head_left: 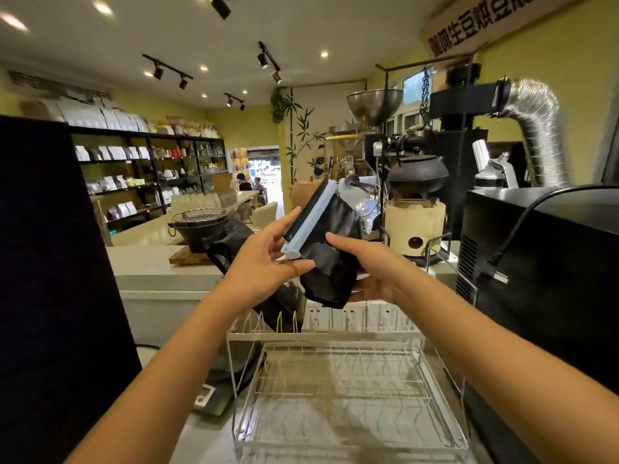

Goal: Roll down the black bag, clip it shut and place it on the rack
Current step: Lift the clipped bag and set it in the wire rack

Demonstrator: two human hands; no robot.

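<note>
I hold a black bag [330, 259] in the air above the white wire rack [338, 390]. Its top is rolled down and a long light-blue clip [310, 221] is clamped across the roll, tilted up to the right. My right hand [368, 266] grips the bag's body from the right and underneath. My left hand [268, 262] is at the clip's lower end, fingers spread, thumb under the clip's tip. A second black bag [234, 249] stands in the rack's upper tier behind my left hand.
A black machine [542, 262] with a cable stands right of the rack. A dark panel [50, 262] fills the left. A small scale [211, 393] lies left of the rack. A grill pot [201, 226], a cream stove with an iron kettle [417, 199] stand behind.
</note>
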